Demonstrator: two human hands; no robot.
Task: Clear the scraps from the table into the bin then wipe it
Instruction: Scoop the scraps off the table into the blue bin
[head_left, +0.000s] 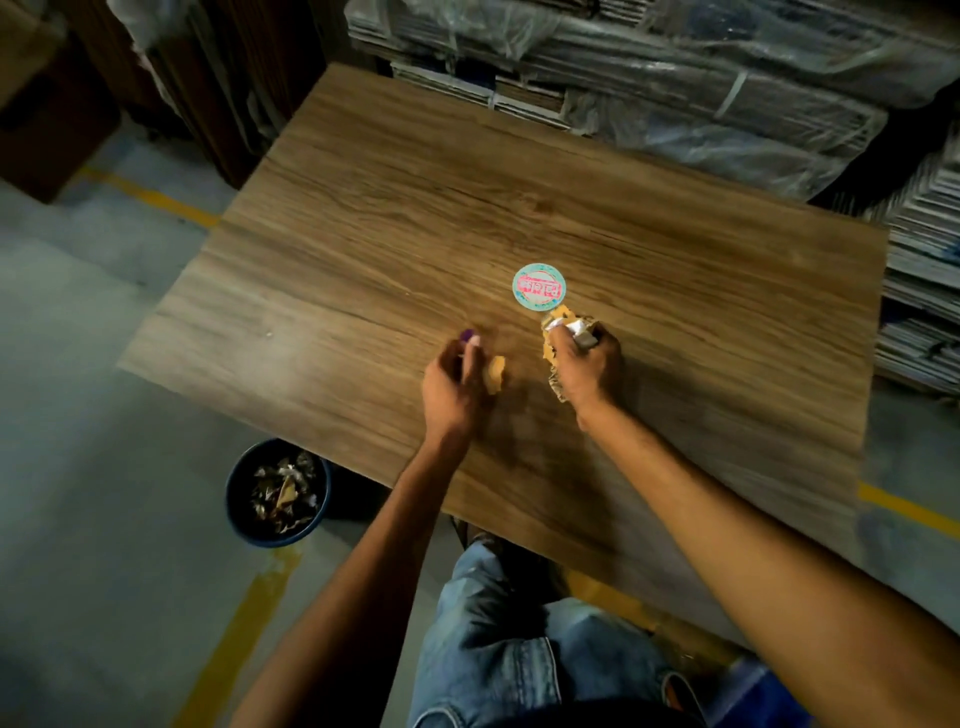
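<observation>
On the wooden table (363, 218) my right hand (587, 364) is closed around a bundle of crumpled paper and cardboard scraps (569, 325). My left hand (457, 379) pinches a small tan cardboard scrap (494, 373); a small purple bit (467, 335) shows at its fingertips, blurred. A round teal disc with pink print (538, 287) lies flat just beyond my right hand. The dark round bin (244, 499) stands on the floor under the table's near left edge, with scraps inside.
Plastic-wrapped stacks of flat cardboard (675, 78) press against the table's far and right sides. The concrete floor (93, 364) with yellow lines lies to the left. My jeans-clad knee (519, 649) is at the near edge.
</observation>
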